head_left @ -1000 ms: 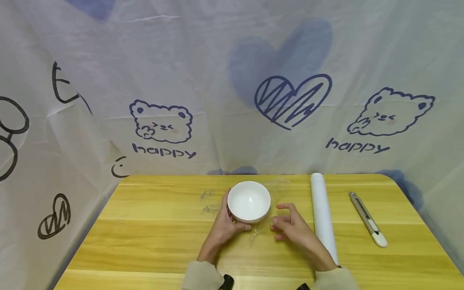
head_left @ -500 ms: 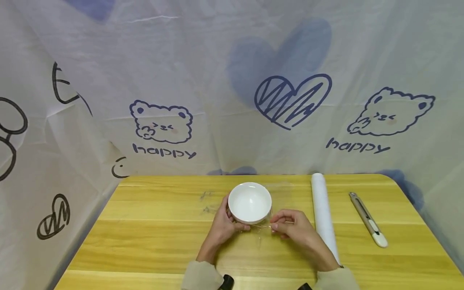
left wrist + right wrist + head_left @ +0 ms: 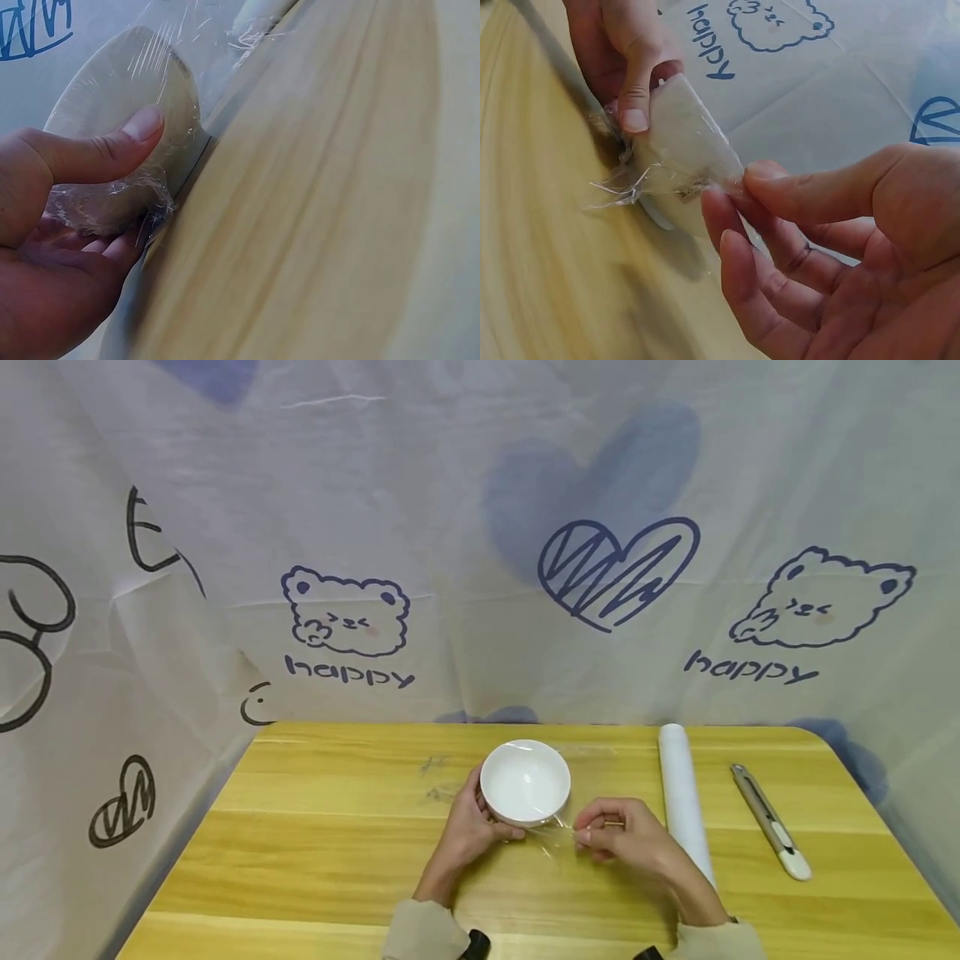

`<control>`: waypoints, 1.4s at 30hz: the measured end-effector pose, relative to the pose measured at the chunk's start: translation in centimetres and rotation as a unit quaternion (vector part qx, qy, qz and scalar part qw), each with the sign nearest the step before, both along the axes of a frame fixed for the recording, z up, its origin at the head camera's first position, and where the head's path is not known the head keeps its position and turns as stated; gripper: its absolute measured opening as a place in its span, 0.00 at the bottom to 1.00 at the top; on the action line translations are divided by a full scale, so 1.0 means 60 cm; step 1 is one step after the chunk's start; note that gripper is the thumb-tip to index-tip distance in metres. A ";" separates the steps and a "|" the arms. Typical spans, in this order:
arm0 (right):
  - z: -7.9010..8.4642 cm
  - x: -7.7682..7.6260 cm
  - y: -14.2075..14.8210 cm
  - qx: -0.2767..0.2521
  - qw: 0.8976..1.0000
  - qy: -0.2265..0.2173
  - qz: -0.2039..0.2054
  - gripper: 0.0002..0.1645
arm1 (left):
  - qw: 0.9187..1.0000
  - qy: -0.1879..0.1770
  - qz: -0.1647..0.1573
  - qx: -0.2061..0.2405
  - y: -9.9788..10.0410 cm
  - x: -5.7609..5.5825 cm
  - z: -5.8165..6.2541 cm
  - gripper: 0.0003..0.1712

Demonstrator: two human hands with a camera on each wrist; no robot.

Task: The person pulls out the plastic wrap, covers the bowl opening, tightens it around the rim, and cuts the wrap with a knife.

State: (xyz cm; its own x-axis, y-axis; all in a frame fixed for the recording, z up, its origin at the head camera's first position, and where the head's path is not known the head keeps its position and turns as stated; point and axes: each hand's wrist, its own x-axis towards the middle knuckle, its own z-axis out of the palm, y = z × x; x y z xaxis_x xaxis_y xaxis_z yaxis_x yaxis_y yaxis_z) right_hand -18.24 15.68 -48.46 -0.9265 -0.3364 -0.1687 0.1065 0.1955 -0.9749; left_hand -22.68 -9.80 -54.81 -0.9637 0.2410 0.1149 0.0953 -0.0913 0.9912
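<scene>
A white bowl (image 3: 525,781) stands upright near the middle of the table, with clear plastic wrap (image 3: 553,837) around its outside. My left hand (image 3: 467,833) holds the bowl from the left, the thumb pressing the wrapped side in the left wrist view and the other fingers low beneath it. To the bowl's right, my right hand (image 3: 630,839) pinches an edge of the wrap between thumb and fingertips, and the film is drawn out taut from the bowl. Crumpled ends of wrap (image 3: 634,187) stick out below the bowl in the right wrist view.
A long white roll (image 3: 684,802) lies just right of my right hand. Farther right is a utility knife (image 3: 772,822) with a pale handle. A printed cloth (image 3: 465,527) hangs behind the wooden table (image 3: 315,860), along its back edge.
My right hand has closed its fingers on the edge of the wrap and pulled it slightly right, away from the bowl. The left hand keeps its hold; the head view has shifted a little.
</scene>
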 end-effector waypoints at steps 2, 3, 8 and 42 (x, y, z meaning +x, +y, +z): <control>-0.002 0.001 0.001 0.007 1.000 0.008 0.000 0.11 | 1.000 -0.001 0.000 -0.002 0.001 0.001 0.002 0.69; -0.004 0.002 -0.002 0.011 1.000 0.015 -0.001 0.10 | 1.000 -0.002 0.001 -0.003 0.002 0.001 0.002 0.69; -0.016 0.007 -0.030 0.087 0.993 0.060 -0.046 0.03 | 1.000 0.002 -0.003 0.001 -0.001 0.002 0.005 0.69; -0.036 0.025 -0.082 -0.008 0.985 0.007 0.171 0.31 | 0.998 0.024 -0.012 -0.061 -0.018 0.004 0.013 0.62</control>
State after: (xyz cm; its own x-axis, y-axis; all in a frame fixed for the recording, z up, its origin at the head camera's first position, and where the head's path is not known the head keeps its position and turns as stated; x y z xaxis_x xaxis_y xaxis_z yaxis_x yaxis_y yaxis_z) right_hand -16.75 10.75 -50.61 -0.7609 -0.6317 -0.1486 0.0238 0.2016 -0.9792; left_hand -22.45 -10.87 -54.02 -0.9517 0.2785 0.1291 0.1419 0.0261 0.9895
